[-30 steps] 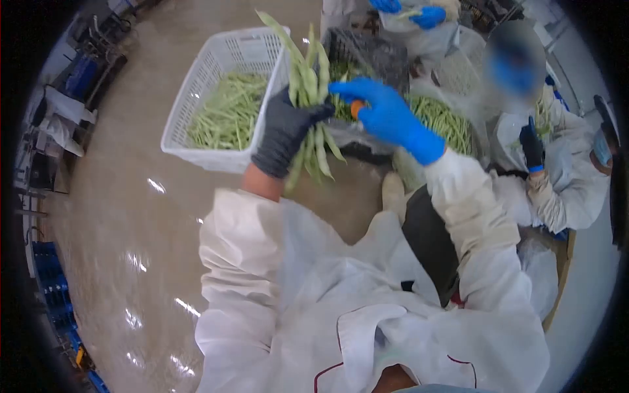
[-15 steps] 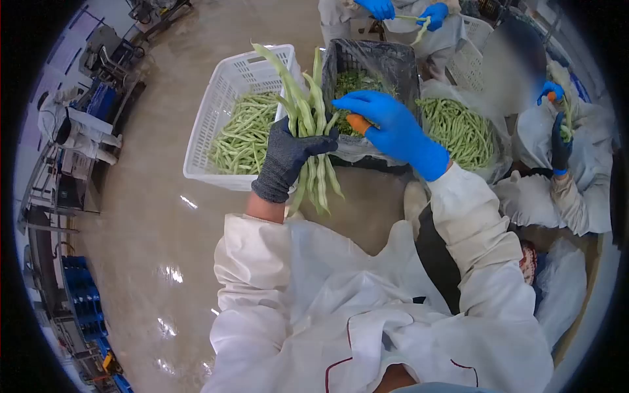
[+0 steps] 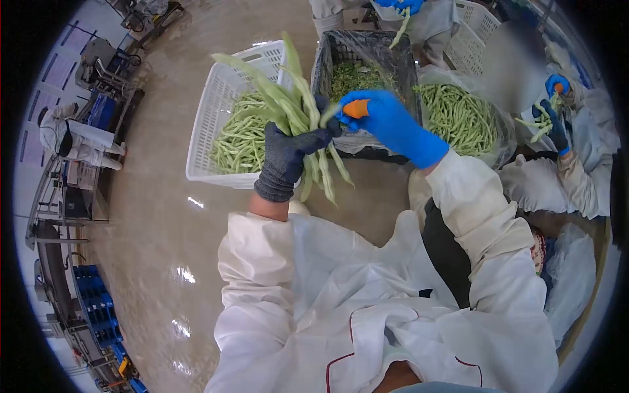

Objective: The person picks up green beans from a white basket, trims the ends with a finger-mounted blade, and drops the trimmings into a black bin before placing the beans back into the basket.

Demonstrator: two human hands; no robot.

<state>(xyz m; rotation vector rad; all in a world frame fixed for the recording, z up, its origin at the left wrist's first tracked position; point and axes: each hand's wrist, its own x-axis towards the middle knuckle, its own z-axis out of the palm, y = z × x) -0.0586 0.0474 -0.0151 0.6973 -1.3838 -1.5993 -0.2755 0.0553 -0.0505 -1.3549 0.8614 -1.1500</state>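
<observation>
My left hand, in a dark grey knit glove, is closed around a bunch of long green beans. The beans fan out above the fist, and their lower ends hang beneath it. My right hand, in a blue glove, grips a small orange-handled tool; its working end cannot be made out. That tool is right beside the bean ends at the left thumb. Below the bunch stands a white crate with green beans inside. Behind my right hand is a black plastic-lined crate holding green scraps.
A clear bag of green beans stands to the right. Co-workers in white with gloved hands handle beans at the right and top. White crates stand behind. Machinery and blue crates line the left side of the wet floor.
The bunch has tilted to the left in my left hand. My right hand has turned, and its orange-handled tool has moved up against the bean ends.
</observation>
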